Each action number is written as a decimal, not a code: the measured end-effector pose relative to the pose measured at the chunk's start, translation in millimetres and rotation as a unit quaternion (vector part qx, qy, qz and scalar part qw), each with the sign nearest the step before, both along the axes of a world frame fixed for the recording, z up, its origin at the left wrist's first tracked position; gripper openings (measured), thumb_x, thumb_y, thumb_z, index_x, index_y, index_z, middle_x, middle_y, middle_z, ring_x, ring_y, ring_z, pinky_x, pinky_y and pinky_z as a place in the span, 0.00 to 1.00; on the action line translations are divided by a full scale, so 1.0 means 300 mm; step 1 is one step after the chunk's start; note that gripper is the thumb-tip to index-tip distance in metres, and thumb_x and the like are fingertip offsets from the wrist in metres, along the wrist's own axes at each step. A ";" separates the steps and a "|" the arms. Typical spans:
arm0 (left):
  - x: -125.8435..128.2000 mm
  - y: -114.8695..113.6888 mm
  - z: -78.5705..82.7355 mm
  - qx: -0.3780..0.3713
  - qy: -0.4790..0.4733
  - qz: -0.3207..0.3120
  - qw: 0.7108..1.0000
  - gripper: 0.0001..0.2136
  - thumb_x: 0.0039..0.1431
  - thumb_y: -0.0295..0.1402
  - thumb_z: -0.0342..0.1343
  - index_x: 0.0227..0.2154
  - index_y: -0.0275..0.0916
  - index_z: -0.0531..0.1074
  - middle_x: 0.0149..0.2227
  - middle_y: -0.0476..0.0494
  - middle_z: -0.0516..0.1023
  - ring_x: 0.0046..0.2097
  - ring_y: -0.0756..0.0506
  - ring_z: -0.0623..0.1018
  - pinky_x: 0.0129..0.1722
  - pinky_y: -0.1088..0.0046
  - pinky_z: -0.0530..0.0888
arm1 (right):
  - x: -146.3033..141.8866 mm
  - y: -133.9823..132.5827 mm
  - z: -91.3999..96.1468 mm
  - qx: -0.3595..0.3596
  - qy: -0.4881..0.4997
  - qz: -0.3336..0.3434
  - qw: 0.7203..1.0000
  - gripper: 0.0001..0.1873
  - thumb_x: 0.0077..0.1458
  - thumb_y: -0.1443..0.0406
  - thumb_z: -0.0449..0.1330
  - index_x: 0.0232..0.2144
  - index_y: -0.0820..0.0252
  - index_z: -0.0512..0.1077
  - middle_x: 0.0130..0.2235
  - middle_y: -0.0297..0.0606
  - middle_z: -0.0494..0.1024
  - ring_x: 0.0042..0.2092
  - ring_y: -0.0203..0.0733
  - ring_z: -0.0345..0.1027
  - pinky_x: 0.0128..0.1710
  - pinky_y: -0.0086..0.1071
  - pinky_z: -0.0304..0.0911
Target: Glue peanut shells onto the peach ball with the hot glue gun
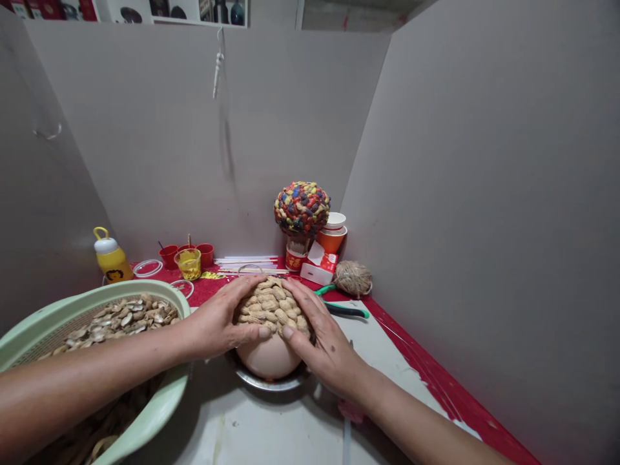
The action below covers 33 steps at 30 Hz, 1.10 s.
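A pale round ball [269, 355], perhaps a balloon, rests in a shallow metal bowl [271, 386] on a whitish board. Peanut shells [271, 305] cover its upper part in close rows, while the near lower side is bare. Cupped around the left side of the shell layer is my left hand [225, 321], its thumb lying along the lower edge of the shells. My right hand [325, 332] grips the opposite side, with the thumb tip close to the left one. The ball's far side is hidden.
A green basket [181, 381] of peanut shells stands at left. Behind are a yellow bottle [113, 261], a cup of yellow paint [188, 265], thin sticks [247, 263], a colourful shell-covered dome [302, 208], twine [353, 279] and green-black pliers [346, 310]. Grey panels enclose three sides.
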State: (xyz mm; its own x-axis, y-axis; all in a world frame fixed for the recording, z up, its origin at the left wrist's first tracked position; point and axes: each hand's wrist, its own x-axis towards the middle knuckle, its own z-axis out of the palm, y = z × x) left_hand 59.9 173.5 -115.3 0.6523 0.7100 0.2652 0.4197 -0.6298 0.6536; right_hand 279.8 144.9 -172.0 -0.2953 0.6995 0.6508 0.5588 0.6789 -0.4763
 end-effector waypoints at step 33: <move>-0.002 0.004 -0.008 0.030 0.008 0.008 0.999 0.35 0.52 0.37 0.64 0.61 0.43 0.56 0.62 0.38 0.63 0.62 0.38 0.66 0.61 0.58 0.65 | -0.004 0.000 -0.006 -0.039 0.019 0.009 0.999 0.31 0.58 0.63 0.54 0.63 0.53 0.54 0.65 0.43 0.57 0.66 0.51 0.46 0.64 0.53 0.48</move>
State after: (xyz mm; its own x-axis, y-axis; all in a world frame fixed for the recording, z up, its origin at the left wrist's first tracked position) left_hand 59.3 174.6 -117.6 0.6459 0.7028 0.2981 0.4391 -0.6614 0.6081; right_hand 278.6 144.9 -173.7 -0.2847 0.7427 0.6061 0.5269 0.6495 -0.5483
